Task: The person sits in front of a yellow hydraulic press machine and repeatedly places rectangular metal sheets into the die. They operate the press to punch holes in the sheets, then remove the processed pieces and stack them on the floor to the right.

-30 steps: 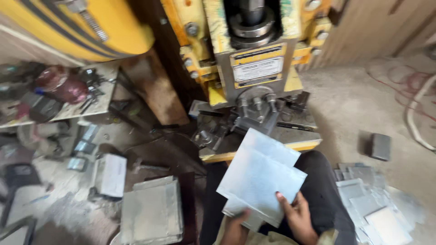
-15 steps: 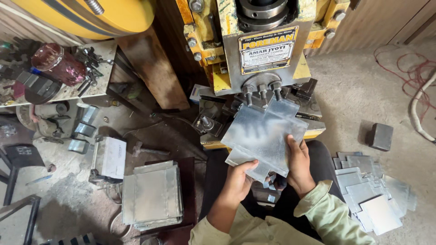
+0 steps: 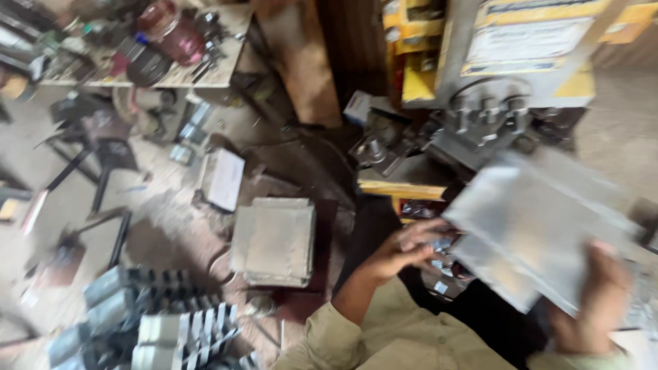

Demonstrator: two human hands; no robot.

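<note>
Fingers (image 3: 603, 274) of the right hand (image 3: 595, 301) grip motion-blurred metal sheets (image 3: 541, 226), edges indistinct.

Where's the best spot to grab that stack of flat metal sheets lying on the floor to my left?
Probably take the stack of metal sheets by its near edge, coming from the right, where your left hand is closest. The sheets lie flat and squared up, so fingers under the bottom sheet with the thumb on top should lift them together.

L hand (image 3: 404, 248) open, R hand (image 3: 598, 296) gripping.
</note>
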